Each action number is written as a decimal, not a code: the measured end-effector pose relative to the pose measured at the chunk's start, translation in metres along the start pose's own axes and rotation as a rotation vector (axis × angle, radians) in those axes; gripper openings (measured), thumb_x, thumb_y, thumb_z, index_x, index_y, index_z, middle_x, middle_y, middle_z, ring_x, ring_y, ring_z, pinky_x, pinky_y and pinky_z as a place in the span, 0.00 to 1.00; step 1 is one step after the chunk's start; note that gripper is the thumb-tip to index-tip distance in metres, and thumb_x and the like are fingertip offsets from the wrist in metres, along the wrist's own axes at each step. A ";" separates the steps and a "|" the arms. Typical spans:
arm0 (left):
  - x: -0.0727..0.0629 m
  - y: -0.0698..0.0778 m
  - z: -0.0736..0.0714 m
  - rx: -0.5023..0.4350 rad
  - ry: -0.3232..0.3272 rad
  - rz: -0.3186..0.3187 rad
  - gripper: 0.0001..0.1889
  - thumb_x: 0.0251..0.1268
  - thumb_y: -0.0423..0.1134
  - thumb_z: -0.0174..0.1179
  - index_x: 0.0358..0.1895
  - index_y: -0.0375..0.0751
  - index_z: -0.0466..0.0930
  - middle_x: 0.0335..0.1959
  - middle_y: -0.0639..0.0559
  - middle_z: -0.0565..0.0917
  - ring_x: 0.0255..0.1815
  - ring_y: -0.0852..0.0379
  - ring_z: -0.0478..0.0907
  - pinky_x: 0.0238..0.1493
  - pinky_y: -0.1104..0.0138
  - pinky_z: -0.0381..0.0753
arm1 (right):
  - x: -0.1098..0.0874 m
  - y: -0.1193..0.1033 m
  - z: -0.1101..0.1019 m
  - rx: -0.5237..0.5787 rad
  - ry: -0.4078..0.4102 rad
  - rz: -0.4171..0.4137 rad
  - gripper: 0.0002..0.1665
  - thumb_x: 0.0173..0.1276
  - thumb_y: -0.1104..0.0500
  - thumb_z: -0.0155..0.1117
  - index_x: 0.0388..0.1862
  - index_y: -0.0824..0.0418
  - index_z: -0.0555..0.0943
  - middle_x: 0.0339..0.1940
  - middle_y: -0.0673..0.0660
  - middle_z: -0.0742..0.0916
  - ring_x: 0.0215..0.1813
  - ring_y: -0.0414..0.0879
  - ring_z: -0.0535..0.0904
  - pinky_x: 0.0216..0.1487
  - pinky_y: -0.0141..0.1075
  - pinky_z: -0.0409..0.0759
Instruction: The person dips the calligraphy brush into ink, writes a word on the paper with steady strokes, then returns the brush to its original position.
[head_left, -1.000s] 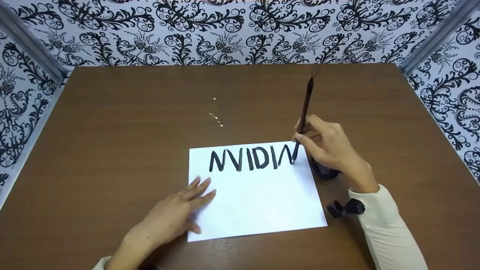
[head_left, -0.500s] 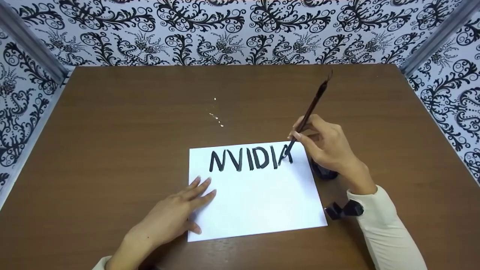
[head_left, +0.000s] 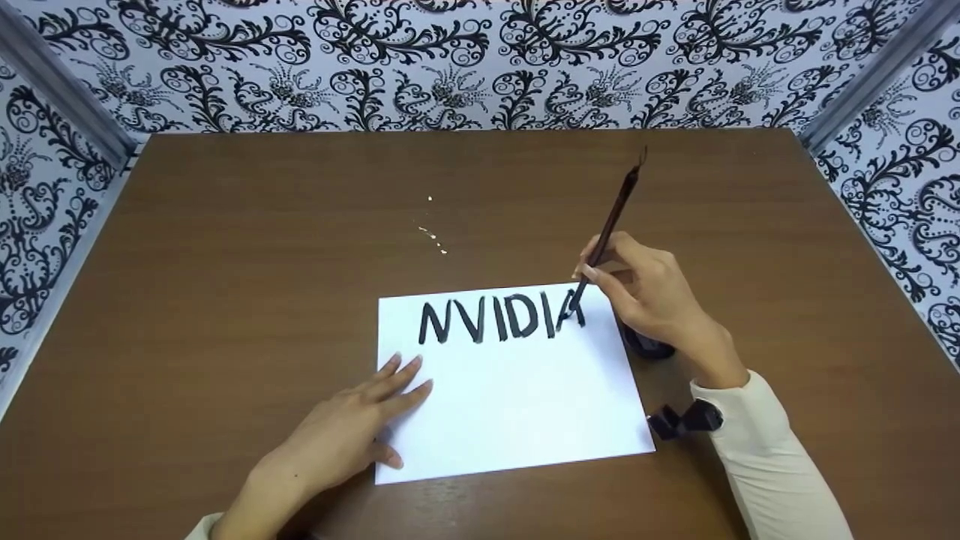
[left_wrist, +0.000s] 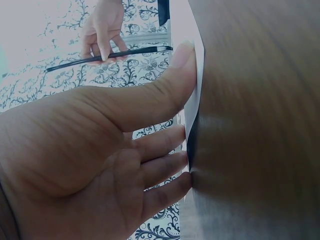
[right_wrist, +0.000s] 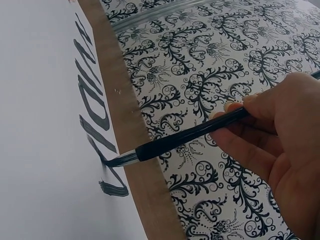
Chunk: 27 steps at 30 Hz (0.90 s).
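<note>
A white sheet of paper lies on the brown table, with "NVIDIA" brushed in black letters along its top edge. My right hand pinches a dark paintbrush between thumb and fingers. In the right wrist view, the dark bristles touch the last letter on the sheet. My left hand rests on the paper's left edge with fingers spread and straight. From the left wrist, its thumb and fingertips press on the sheet.
A dark rounded object sits just right of the paper, partly hidden by the right hand. Small pale specks mark the table beyond the sheet. Black-and-white patterned walls stand behind and at the sides.
My right hand has moved the brush from the right leg of the last letter leftward into its middle, and a dark stroke shows there. The left hand has stayed still.
</note>
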<state>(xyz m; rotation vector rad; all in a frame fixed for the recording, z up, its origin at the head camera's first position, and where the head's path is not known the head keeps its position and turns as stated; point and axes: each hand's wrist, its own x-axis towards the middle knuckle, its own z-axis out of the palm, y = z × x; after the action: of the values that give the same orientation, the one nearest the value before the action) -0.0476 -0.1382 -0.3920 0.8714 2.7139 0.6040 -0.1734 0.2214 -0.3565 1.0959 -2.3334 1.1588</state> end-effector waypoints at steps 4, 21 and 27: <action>0.000 0.000 0.000 -0.003 -0.001 0.002 0.44 0.44 0.46 0.72 0.70 0.48 0.66 0.75 0.49 0.56 0.74 0.45 0.52 0.54 0.39 0.70 | 0.000 0.000 0.000 -0.044 -0.014 0.003 0.10 0.65 0.71 0.60 0.45 0.67 0.76 0.39 0.53 0.86 0.41 0.45 0.84 0.41 0.30 0.81; -0.001 0.000 0.000 -0.006 0.010 0.027 0.43 0.44 0.45 0.71 0.70 0.45 0.66 0.74 0.47 0.56 0.73 0.43 0.52 0.53 0.40 0.72 | 0.000 0.002 0.000 -0.067 -0.012 -0.090 0.14 0.61 0.75 0.63 0.45 0.67 0.76 0.37 0.58 0.85 0.40 0.47 0.85 0.38 0.27 0.81; -0.001 0.000 0.000 -0.010 0.004 0.027 0.43 0.44 0.45 0.71 0.70 0.46 0.66 0.74 0.47 0.56 0.73 0.43 0.52 0.54 0.40 0.71 | 0.000 0.003 -0.001 -0.084 -0.012 -0.084 0.14 0.61 0.75 0.63 0.44 0.67 0.75 0.36 0.57 0.85 0.39 0.47 0.85 0.39 0.26 0.80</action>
<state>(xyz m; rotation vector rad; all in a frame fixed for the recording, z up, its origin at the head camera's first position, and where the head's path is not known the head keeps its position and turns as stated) -0.0471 -0.1388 -0.3922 0.9074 2.7048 0.6249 -0.1754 0.2237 -0.3575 1.1617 -2.2990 1.0171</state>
